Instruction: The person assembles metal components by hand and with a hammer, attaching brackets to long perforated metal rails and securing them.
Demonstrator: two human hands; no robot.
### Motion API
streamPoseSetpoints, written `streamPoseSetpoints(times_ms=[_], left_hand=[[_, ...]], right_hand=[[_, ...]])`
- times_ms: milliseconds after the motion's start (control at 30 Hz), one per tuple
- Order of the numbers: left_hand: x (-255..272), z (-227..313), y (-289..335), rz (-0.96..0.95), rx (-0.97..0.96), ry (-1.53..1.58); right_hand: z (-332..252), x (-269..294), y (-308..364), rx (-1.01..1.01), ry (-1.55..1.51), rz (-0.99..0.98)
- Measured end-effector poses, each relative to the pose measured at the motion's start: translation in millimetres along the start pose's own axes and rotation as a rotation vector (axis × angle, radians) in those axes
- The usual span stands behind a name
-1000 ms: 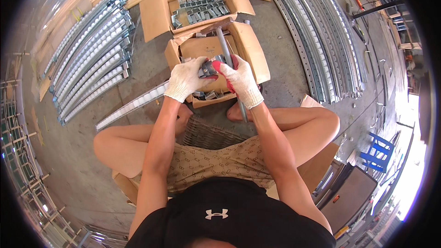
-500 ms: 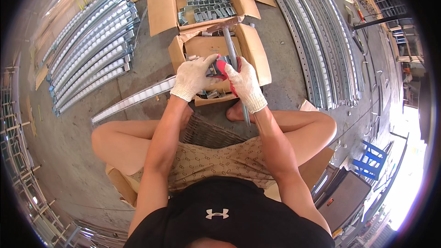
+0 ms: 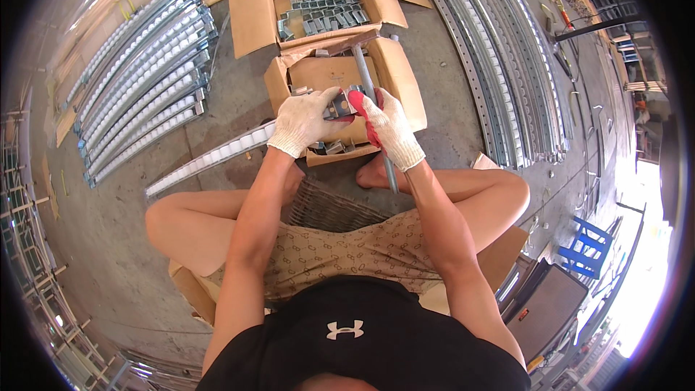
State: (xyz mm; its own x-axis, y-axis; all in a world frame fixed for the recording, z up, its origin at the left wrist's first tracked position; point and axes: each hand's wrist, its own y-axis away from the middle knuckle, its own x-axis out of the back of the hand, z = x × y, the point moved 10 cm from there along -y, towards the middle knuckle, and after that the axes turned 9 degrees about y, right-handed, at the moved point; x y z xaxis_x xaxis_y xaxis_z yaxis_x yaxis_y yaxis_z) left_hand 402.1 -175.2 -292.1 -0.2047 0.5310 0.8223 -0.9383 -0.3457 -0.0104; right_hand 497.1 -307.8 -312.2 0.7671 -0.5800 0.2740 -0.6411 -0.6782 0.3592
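Observation:
Both my hands wear cream knit gloves with red palms. My left hand [image 3: 302,124] is closed on a small grey metal bracket [image 3: 337,106] with holes in it, over the nearer cardboard box [image 3: 403,87]. Close beside it, my right hand [image 3: 391,129] is wrapped round the grey shaft of a hammer [image 3: 363,69]. The hammer's brownish head points away from me, and its handle end sticks out below my wrist. My right thumb and fingertips are next to the bracket's right end; whether they grip it too I cannot tell.
A farther open box [image 3: 253,23] holds rows of metal brackets [image 3: 326,9]. One white roller track [image 3: 210,161] lies left of my hands. More roller tracks [image 3: 145,80] are laid out farther left, and long metal rails [image 3: 492,65] at the right. A blue plastic piece [image 3: 585,247] stands lower right.
My hands have drawn slightly apart, and more of the bracket shows between them. The right hand has turned a little, its lower handle end shifting right.

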Motion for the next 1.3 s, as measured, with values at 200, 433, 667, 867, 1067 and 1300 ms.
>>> streamPoseSetpoints(times_ms=[200, 433, 667, 867, 1067, 1300], left_hand=[[14.5, -3.8, -0.5, 0.092, -0.061, 0.032], [15.7, -5.2, -7.9, 0.081, -0.044, 0.05], [3.0, -20.7, -6.7, -0.016, 0.033, 0.028], [10.8, -17.2, -7.1, 0.081, -0.114, 0.034], [-4.0, -21.5, -1.0, -0.042, 0.003, 0.016], [-14.4, -31.6, 3.6, -0.003, -0.1, 0.002]], right_hand=[[-40.5, 41.5, 66.5, -0.132, 0.138, 0.213], [-25.3, 50.1, 124.0, -0.133, 0.196, 0.252], [-55.9, 71.1, 138.8, 0.064, 0.164, 0.389], [-4.1, 41.9, 123.7, -0.028, 0.292, 0.199], [-83.2, 90.3, 157.6, 0.08, -0.219, 0.439], [-23.6, 49.2, 125.3, -0.142, 0.218, 0.166]])
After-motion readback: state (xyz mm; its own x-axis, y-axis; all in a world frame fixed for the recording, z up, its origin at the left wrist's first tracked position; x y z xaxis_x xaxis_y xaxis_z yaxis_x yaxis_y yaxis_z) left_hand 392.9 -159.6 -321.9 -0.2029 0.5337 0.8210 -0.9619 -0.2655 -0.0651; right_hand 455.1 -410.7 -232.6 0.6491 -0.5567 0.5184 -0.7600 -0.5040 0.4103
